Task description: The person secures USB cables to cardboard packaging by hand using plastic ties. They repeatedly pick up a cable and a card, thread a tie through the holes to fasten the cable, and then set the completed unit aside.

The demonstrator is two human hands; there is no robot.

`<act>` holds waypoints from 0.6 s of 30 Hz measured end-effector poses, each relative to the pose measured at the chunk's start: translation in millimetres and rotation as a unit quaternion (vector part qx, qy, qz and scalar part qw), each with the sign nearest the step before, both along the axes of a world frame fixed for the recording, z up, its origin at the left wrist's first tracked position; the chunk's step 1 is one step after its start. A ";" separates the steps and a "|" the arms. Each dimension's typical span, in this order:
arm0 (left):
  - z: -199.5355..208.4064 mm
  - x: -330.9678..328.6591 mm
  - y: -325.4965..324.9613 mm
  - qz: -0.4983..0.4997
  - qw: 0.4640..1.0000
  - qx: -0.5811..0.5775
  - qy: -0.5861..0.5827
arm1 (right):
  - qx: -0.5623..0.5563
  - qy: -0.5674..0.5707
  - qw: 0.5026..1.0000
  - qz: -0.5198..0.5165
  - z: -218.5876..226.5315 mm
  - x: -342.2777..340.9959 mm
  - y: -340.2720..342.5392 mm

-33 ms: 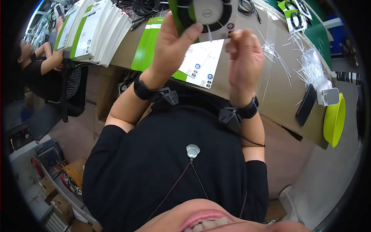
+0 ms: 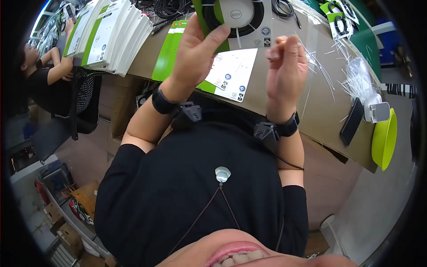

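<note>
My left hand (image 2: 195,58) is closed on the edge of a green and white cardboard card (image 2: 267,15), thumb on its front. A coiled black cable (image 2: 256,20) lies on that card, its top cut off by the frame. Below the coil, a thin white cable tie (image 2: 239,39) sticks down. To the right of the card, apart from it, my right hand (image 2: 287,73) is raised with its fingers curled together; whether they pinch anything is too small to tell. Under my hands, white cards (image 2: 242,66) and green cards (image 2: 163,60) lie on the brown table (image 2: 327,104).
A tall pile of cards (image 2: 106,40) stands at the left, near another person (image 2: 51,89). Loose white ties (image 2: 358,75), a black phone (image 2: 352,121), a white device (image 2: 380,111) and a yellow-green bowl (image 2: 384,140) sit at the right. Black cables (image 2: 171,9) lie at the back.
My right hand has moved slightly right, away from the card's edge. The held card has tilted and shifted a little, its coil sitting slightly higher. My left hand keeps its grip.
</note>
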State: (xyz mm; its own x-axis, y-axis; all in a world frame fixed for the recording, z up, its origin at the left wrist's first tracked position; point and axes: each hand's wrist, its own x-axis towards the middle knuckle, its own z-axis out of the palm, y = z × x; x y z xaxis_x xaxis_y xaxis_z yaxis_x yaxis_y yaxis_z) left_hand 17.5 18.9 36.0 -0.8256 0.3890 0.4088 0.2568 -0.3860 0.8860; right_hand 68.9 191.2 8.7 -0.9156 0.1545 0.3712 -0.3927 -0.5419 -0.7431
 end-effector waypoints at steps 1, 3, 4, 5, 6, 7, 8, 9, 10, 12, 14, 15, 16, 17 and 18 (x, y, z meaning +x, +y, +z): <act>4.0 -1.2 -0.4 -0.081 0.987 0.092 -0.107 | -0.048 -0.047 0.997 -0.032 6.8 0.5 -8.2; 6.3 3.9 0.1 -0.163 0.946 0.185 -0.209 | -0.142 -0.143 0.975 -0.096 18.3 5.4 -25.0; 6.0 7.4 0.9 -0.183 0.934 0.196 -0.236 | -0.141 -0.141 0.975 -0.097 17.1 7.4 -30.7; 6.3 10.5 1.2 -0.204 0.921 0.206 -0.262 | -0.144 -0.150 0.976 -0.067 13.5 9.2 -37.0; 6.4 13.6 1.5 -0.225 0.906 0.215 -0.287 | -0.146 -0.159 0.976 -0.037 10.2 11.2 -42.4; 5.3 16.7 1.9 -0.226 0.906 0.215 -0.284 | -0.149 -0.167 0.975 -0.007 9.2 13.9 -45.3; 2.8 19.7 2.3 -0.234 0.901 0.222 -0.291 | -0.148 -0.164 0.975 -0.007 9.1 17.3 -46.2; 0.4 23.0 2.4 -0.241 0.895 0.228 -0.297 | -0.117 -0.143 0.982 -0.040 10.3 21.6 -47.7; -0.8 25.6 0.7 -0.246 0.891 0.236 -0.301 | -0.086 -0.122 0.986 -0.070 11.2 24.3 -49.9; 1.0 33.8 -4.1 -0.224 0.900 0.238 -0.289 | -0.053 -0.096 0.989 -0.096 8.6 28.8 -49.3; 3.2 43.3 -8.9 -0.181 0.913 0.240 -0.275 | 0.094 -0.129 0.973 -0.165 -8.1 30.7 -33.0; 1.0 44.6 -12.2 -0.178 0.915 0.242 -0.270 | 0.166 -0.144 0.955 -0.197 -9.4 32.3 -30.6; -4.0 42.9 -15.6 -0.225 0.887 0.272 -0.297 | 0.167 -0.140 0.957 -0.192 -8.6 36.3 -30.8; -9.0 42.2 -19.9 -0.270 0.855 0.301 -0.325 | 0.246 -0.104 0.934 -0.237 -4.3 43.6 -33.5; -13.5 44.5 -24.2 -0.315 0.818 0.328 -0.351 | 0.322 -0.067 0.902 -0.280 1.0 50.9 -36.3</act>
